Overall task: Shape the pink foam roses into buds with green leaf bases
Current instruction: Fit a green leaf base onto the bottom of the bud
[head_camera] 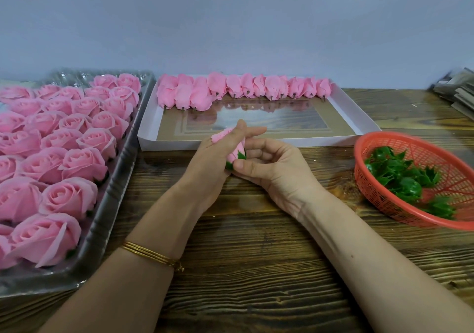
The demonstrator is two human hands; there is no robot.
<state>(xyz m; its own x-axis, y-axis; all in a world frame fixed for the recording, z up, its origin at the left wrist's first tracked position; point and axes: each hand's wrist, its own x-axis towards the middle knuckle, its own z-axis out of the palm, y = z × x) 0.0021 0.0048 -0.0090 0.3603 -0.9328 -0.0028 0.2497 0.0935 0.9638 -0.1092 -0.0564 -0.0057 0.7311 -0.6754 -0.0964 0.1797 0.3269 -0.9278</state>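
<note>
Starting at nine o'clock, open pink roses (64,153) fill a clear tray (110,204). At centre, our left hand (215,161) curls its fingers round a rose bud (232,157); our right hand (277,171) pinches its green leaf base (241,155). Finished buds (243,89) line a white box (320,141) at twelve; a red basket (436,153) of leaf bases (402,176) sits at three.

A dark, grained wooden tabletop (256,268) carries a clear plastic tray (112,220) of pink foam roses (69,197) on its left, with a shallow white box (282,141) just beside it at the back. A red mesh basket (436,153) of green leaf bases (407,179) sits at the right, and a blurred stack of flat items (459,91) lies at the far right.
</note>
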